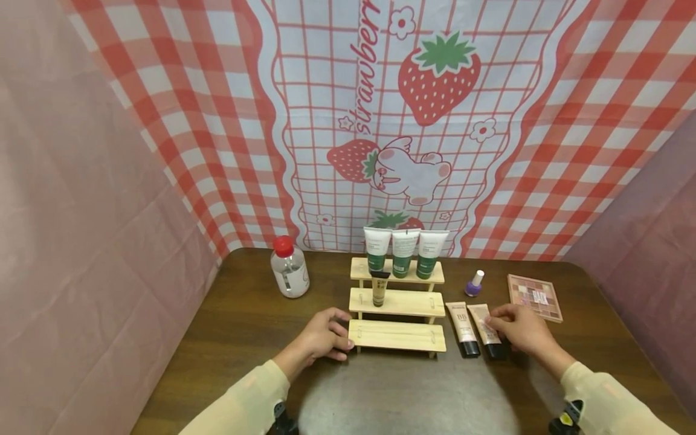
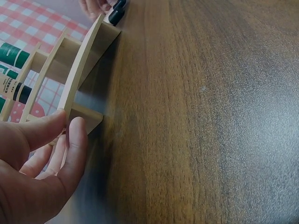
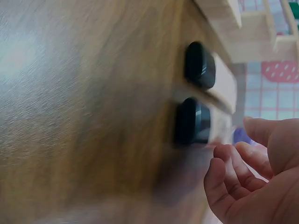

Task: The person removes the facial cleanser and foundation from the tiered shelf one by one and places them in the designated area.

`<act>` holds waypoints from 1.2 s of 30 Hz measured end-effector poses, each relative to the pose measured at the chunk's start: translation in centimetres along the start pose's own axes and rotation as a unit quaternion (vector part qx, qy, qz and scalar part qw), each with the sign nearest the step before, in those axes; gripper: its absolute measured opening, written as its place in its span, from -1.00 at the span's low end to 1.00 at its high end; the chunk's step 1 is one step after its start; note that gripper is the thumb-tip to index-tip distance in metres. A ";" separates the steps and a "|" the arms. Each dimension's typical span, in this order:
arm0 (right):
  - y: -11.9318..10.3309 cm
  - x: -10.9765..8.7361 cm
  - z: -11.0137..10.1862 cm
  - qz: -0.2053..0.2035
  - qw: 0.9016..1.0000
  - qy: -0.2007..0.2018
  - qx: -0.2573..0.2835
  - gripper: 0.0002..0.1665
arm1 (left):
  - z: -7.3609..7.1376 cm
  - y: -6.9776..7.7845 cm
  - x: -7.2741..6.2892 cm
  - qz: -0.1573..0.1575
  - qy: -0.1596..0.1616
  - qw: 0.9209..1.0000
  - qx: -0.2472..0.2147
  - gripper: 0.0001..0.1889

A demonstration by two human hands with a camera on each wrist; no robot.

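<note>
My left hand (image 1: 324, 336) pinches the left end of the lowest tier of a three-tier wooden display rack (image 1: 397, 336), thumb above and fingers below. On its top tier stand three white-and-green tubes (image 1: 402, 251); the middle tier holds a small beige tube (image 1: 379, 290) with a black top. To the right of the rack lie a BB cream tube (image 1: 462, 323) and a second beige tube (image 1: 483, 323), both with black caps. My right hand (image 1: 524, 329) reaches over the second tube, fingertips at its right edge, with thumb and fingers apart in the right wrist view (image 3: 254, 168).
A clear bottle with a red cap (image 1: 290, 269) stands at the back left. Behind the tubes is a purple nail polish bottle (image 1: 474, 285) with a white cap. An eyeshadow palette (image 1: 535, 297) lies beyond my right hand. A strawberry-print cloth (image 1: 402, 151) hangs behind the table.
</note>
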State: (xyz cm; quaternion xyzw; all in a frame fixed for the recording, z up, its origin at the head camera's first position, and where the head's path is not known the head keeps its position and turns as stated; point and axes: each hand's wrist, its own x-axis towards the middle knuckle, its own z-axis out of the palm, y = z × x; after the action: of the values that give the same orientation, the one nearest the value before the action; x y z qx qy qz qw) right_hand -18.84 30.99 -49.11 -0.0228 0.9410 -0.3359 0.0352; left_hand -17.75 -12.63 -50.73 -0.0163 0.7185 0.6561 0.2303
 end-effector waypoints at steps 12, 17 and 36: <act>-8.7 1.5 0.5 -0.094 0.995 -0.005 0.010 -0.68 | -0.1 0.2 0.2 -0.003 0.001 1.000 0.007 -0.40; -12.1 2.4 1.6 -0.140 0.989 -0.033 0.047 -0.69 | 0.0 0.2 0.1 -0.002 0.002 1.000 0.010 -0.40; -17.5 3.6 4.6 -0.164 0.977 -0.059 0.119 -0.52 | 0.1 0.3 -0.1 -0.007 0.006 1.000 0.023 -0.40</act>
State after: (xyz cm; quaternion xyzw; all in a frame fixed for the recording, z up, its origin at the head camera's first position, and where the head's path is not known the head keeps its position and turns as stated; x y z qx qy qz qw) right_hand -21.71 14.29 -41.71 -0.1922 0.8740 -0.4447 0.0372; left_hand -17.74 -12.47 -50.42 -0.0196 0.7344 0.6379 0.2309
